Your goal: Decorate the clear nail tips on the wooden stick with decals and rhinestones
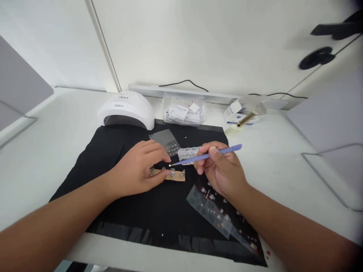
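Observation:
My left hand (141, 166) presses down on a small tan strip (176, 175) that carries several clear nail tips, fingers curled over its left end. My right hand (221, 168) pinches a purple pen-like tool (210, 154), its tip glinting just above the strip. A small clear pouch of rhinestones (188, 152) lies right behind the tool. Everything rests on a black mat (119, 151).
A white nail lamp (126, 109) stands at the back left. A clear box of white packets (184, 111) and small boxes with a gold tube (242, 115) sit behind the mat. Transparent sticker sheets (218, 215) lie under my right wrist and near the mat's top (166, 140).

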Action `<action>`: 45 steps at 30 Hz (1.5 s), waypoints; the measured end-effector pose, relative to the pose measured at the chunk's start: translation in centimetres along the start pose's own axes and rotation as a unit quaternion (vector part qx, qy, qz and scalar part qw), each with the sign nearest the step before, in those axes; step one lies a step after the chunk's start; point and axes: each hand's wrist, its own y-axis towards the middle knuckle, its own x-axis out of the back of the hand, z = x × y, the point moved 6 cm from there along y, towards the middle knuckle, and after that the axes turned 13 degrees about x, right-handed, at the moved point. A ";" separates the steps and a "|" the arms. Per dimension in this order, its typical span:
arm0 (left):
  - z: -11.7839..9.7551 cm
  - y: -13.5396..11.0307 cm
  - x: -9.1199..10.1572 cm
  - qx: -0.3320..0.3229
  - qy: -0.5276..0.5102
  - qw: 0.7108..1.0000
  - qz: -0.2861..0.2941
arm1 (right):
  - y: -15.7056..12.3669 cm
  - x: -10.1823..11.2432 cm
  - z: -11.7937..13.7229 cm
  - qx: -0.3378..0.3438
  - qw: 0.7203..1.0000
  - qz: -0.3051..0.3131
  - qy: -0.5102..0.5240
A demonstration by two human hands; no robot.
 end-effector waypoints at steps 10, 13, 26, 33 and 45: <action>-0.3 -0.3 0.1 -0.044 0.011 0.997 -0.066 | -0.3 -0.3 -0.1 -0.011 0.999 -0.007 0.033; -0.5 -0.2 0.1 -0.049 0.010 0.997 -0.065 | -0.3 -0.3 -0.2 -0.016 0.999 -0.010 0.043; -0.7 -0.1 0.3 -0.068 -0.001 0.995 -0.072 | -0.5 -0.6 -0.3 -0.056 0.994 -0.045 0.088; -0.6 -0.2 0.4 -0.073 -0.007 0.994 -0.076 | -0.3 -0.5 -0.4 -0.039 0.994 -0.033 0.097; 1.4 -0.3 0.8 0.152 -0.239 0.959 -0.025 | -0.5 -0.1 3.1 0.203 0.978 0.039 -0.024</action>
